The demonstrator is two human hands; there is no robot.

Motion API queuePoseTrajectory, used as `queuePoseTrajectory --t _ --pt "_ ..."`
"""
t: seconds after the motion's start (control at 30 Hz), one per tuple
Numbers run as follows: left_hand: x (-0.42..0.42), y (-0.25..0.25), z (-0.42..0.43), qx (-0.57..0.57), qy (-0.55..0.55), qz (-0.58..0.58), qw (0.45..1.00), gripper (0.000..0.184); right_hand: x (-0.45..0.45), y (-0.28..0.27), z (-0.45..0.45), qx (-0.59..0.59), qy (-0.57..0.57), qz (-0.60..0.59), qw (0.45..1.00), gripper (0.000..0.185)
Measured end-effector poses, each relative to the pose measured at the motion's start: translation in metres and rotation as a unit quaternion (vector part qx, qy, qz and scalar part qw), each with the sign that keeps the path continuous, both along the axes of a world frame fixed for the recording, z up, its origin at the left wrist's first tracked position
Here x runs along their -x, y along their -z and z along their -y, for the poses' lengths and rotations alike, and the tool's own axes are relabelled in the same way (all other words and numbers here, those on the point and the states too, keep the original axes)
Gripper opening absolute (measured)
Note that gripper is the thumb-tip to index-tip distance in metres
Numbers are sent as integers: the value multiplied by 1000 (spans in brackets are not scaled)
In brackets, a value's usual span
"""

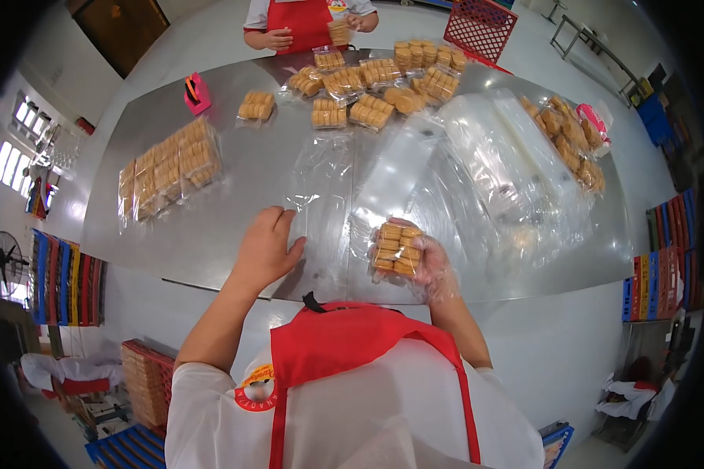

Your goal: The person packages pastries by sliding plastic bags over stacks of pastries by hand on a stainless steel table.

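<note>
My right hand [430, 266], in a clear plastic glove, holds a pack of round cookies [397, 248] in clear film above the front of the steel table [242, 172]. My left hand [270, 242] is bare, its fingers apart and nothing in them, beside a clear plastic bag [321, 203] lying flat. Stacks of clear plastic bags [493, 148] cover the table's right part. Wrapped cookie packs [168, 168] stand in rows at the left, and one more pack [256, 105] sits behind them. Several packs [344, 82] are heaped at the far edge.
A pink tape dispenser [197, 94] stands at the back left. Loose cookies in plastic [567, 137] lie at the right. Across the table a person in a red apron [301, 27] holds a cookie pack, near a red crate [481, 30].
</note>
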State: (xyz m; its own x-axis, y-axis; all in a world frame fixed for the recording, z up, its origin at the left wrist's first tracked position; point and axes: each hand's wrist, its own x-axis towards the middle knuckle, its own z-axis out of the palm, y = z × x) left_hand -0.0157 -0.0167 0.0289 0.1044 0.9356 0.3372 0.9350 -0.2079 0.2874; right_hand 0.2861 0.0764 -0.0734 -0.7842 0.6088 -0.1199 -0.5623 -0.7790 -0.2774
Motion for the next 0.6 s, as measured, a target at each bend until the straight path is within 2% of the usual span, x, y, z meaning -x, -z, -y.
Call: queuePoseTrajectory --t 0.3,0.4,0.6 --pt "-10 16 -16 -70 -9 11 997 47 -2 -5 2 1 13 27 1000 65" --pt "-18 11 -19 -40 -6 136 990 48 -3 -5 2 5 12 27 1000 66" --pt "-25 -1 -25 -26 47 247 968 51 -2 -3 1 3 11 28 1000 67"
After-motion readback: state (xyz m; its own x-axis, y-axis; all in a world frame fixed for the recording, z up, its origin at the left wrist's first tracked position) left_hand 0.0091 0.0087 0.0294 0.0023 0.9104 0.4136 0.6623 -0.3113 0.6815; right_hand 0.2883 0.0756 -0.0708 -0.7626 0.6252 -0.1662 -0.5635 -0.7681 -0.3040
